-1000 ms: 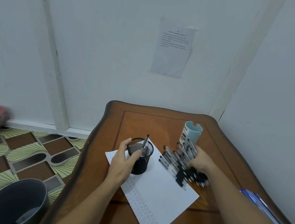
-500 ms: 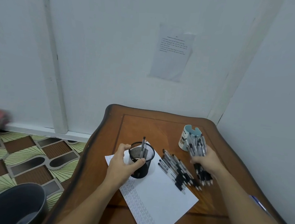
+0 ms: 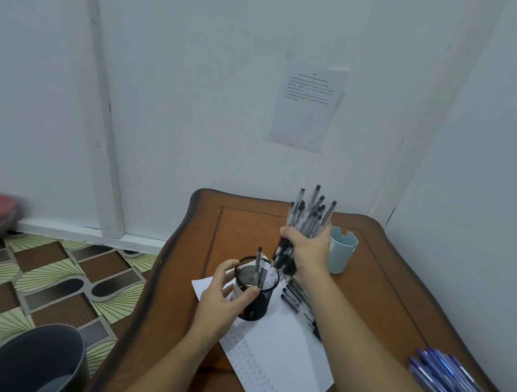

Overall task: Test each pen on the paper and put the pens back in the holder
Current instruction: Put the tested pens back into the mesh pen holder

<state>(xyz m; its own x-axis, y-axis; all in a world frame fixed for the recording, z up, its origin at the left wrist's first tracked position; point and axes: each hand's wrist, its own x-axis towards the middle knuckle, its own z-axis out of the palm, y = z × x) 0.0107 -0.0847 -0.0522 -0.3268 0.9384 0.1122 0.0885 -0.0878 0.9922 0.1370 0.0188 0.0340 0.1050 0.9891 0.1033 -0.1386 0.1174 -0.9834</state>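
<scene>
A black mesh pen holder (image 3: 256,291) stands on a white sheet of paper (image 3: 284,358) covered in rows of scribbles. One pen (image 3: 258,265) stands inside it. My left hand (image 3: 224,298) grips the holder's left side. My right hand (image 3: 305,249) holds a thick bundle of black pens (image 3: 308,218) upright, just above and right of the holder's rim. Several more black pens (image 3: 297,298) lie on the paper's right edge, partly hidden by my right forearm.
A light blue cup (image 3: 341,252) stands behind my right hand on the wooden table (image 3: 382,298). Several blue pens (image 3: 452,390) lie at the table's near right. A grey bin (image 3: 34,360) sits on the patterned floor at lower left.
My right hand has lifted the bundle of pens off the table and brought it left to the holder's rim. My left hand has stayed on the holder.
</scene>
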